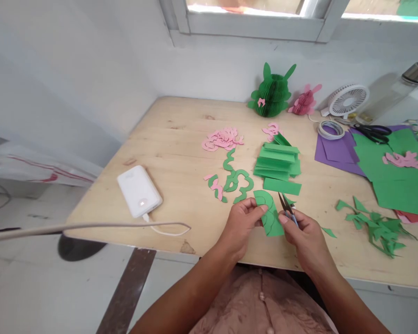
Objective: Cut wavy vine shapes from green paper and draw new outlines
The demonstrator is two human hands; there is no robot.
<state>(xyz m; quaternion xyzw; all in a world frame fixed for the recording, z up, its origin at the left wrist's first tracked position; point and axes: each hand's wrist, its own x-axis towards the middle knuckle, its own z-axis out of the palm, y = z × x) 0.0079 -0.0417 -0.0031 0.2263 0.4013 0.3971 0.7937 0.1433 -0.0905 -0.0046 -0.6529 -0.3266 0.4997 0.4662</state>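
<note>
Between its thumb and fingers my left hand (243,222) pinches a piece of green paper (272,218) that bears drawn curved, scalloped lines. My right hand (304,234) grips a pair of scissors (287,208), with the dark blades apart and pointing up and away beside the paper's right edge. Just beyond the hands lie folded green paper strips (277,162). Curvy green cutouts (237,180) rest to the left of these, near a small mixed pink and green group (216,188). A heap of pink cutouts (223,139) sits farther back.
Green scraps (378,227) lie at right, near green sheets (400,185) and purple paper (336,150). Black-handled scissors (374,133), a tape roll (330,130), a white fan (349,99) and green (273,95) and pink (303,103) paper figures stand behind. A white power bank (139,191) with a cable lies left.
</note>
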